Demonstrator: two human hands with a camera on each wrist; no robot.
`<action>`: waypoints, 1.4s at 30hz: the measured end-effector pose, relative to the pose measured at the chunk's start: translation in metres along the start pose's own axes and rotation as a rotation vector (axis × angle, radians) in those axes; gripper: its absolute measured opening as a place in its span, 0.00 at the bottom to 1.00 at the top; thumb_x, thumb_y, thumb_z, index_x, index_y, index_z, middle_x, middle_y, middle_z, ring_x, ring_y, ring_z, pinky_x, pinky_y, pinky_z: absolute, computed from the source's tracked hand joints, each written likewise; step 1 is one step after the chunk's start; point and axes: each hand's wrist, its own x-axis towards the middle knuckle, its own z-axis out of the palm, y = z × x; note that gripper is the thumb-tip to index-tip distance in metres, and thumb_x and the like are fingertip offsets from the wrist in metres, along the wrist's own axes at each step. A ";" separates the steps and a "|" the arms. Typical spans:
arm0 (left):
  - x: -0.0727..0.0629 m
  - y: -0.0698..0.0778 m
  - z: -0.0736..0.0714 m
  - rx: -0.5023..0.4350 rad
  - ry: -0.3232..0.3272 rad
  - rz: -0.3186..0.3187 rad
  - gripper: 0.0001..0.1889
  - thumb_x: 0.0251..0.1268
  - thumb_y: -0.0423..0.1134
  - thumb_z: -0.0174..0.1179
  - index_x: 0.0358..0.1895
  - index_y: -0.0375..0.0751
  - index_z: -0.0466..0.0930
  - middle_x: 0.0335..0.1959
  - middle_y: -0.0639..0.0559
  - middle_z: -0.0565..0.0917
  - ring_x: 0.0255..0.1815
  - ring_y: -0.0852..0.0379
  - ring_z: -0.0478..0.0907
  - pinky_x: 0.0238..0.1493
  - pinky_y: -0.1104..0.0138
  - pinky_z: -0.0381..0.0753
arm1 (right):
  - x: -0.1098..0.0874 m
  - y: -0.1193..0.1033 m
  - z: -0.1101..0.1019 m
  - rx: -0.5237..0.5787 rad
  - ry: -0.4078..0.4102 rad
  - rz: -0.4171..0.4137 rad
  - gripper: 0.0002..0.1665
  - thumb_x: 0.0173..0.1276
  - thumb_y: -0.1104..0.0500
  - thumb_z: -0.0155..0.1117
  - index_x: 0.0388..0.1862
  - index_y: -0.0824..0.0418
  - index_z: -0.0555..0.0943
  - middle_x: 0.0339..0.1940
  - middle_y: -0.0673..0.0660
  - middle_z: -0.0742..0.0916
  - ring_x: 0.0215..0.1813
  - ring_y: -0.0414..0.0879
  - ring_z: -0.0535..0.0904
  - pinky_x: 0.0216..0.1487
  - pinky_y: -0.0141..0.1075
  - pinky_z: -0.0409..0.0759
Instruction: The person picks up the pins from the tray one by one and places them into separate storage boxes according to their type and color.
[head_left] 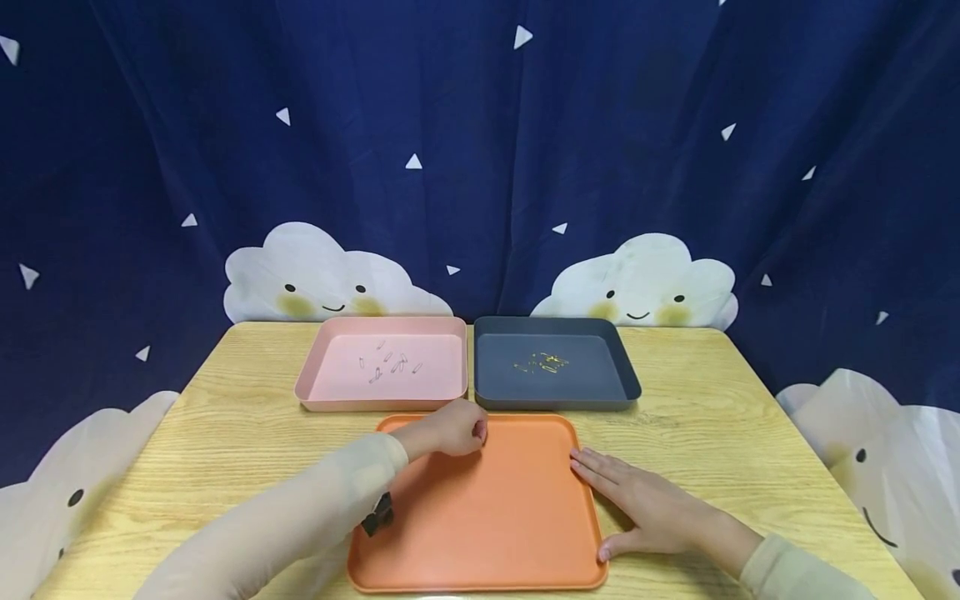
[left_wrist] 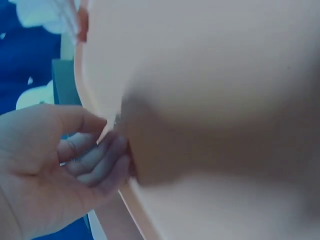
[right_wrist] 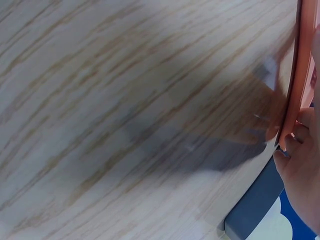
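Observation:
My left hand (head_left: 459,427) is over the far edge of the orange tray (head_left: 510,517), its fingers curled. In the left wrist view a small silvery paper clip (left_wrist: 118,120) glints at the pinching thumb and fingertips, mostly hidden by them. My right hand (head_left: 648,508) rests along the orange tray's right rim, fingers stretched out and thumb spread toward the near corner. The right wrist view shows those fingers (right_wrist: 295,142) at the rim. Silvery paper clips (head_left: 397,365) lie scattered in the pink tray (head_left: 315,375). Gold paper clips (head_left: 549,362) lie in the dark grey tray (head_left: 600,375).
The pink and grey trays stand side by side at the back of the wooden table (head_left: 697,433), just behind the orange tray. A dark blue curtain (head_left: 480,150) with clouds and triangles hangs behind. A black wrist device (head_left: 377,514) sits under the left sleeve.

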 end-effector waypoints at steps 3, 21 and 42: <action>-0.004 -0.007 -0.002 -0.120 -0.004 -0.031 0.05 0.55 0.29 0.60 0.23 0.38 0.82 0.21 0.51 0.84 0.21 0.67 0.68 0.25 0.78 0.68 | 0.000 0.000 0.000 -0.005 0.009 -0.008 0.61 0.53 0.24 0.58 0.75 0.61 0.59 0.77 0.59 0.65 0.74 0.56 0.65 0.65 0.51 0.74; -0.018 -0.034 -0.012 -0.813 -0.033 -0.342 0.11 0.63 0.29 0.55 0.43 0.23 0.80 0.36 0.37 0.87 0.26 0.62 0.80 0.42 0.62 0.88 | 0.001 -0.001 -0.001 -0.016 0.014 -0.010 0.61 0.53 0.24 0.58 0.75 0.61 0.60 0.76 0.59 0.66 0.74 0.56 0.66 0.65 0.50 0.75; -0.038 -0.057 -0.057 -0.906 0.064 -0.395 0.13 0.64 0.29 0.55 0.47 0.21 0.76 0.25 0.51 0.85 0.27 0.61 0.82 0.41 0.68 0.87 | 0.002 -0.001 -0.001 -0.005 -0.001 0.002 0.61 0.53 0.24 0.57 0.75 0.62 0.60 0.76 0.59 0.66 0.74 0.56 0.65 0.66 0.51 0.74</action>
